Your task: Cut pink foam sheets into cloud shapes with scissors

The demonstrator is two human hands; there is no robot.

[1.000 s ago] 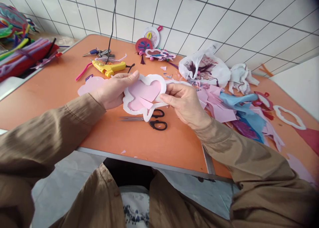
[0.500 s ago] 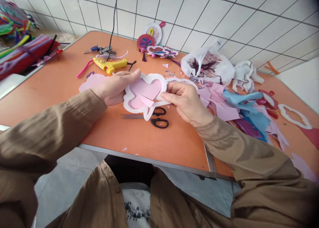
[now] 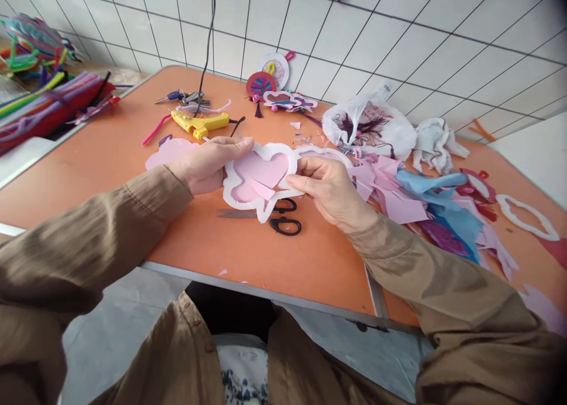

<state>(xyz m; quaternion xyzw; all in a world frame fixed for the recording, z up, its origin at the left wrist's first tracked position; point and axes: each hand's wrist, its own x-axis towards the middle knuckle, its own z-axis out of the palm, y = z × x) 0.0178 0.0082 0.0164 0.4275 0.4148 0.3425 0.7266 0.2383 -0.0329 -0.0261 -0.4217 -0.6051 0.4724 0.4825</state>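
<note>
A white wavy-edged paper frame [image 3: 264, 211] with pink paper [image 3: 261, 172] inside it is held up above the orange table. My left hand [image 3: 208, 164] grips its left side, thumb on top. The right side is pinched between the thumb and fingers of my right hand [image 3: 330, 186]. A narrow pink flap stands out near the lower part of the pink paper. Beneath lie black-handled scissors [image 3: 286, 226], partly covered by the frame. A pink paper shape [image 3: 166, 152] rests behind my left hand, and another white-edged piece [image 3: 328, 151] shows behind my right hand.
A yellow glue gun [image 3: 199, 123] and keys [image 3: 190, 98] lie at the back left. Finished ornaments [image 3: 261, 85] stand against the tiled wall. To the right are a plastic bag [image 3: 398, 130], blue and pink scraps [image 3: 434, 186] and a white ring [image 3: 527, 216]. Colourful pipe cleaners [image 3: 48, 107] lie far left.
The whole view has shifted slightly, so that things appear a little lower. Both hands keep their hold on the white-edged piece, which looks nearly the same.
</note>
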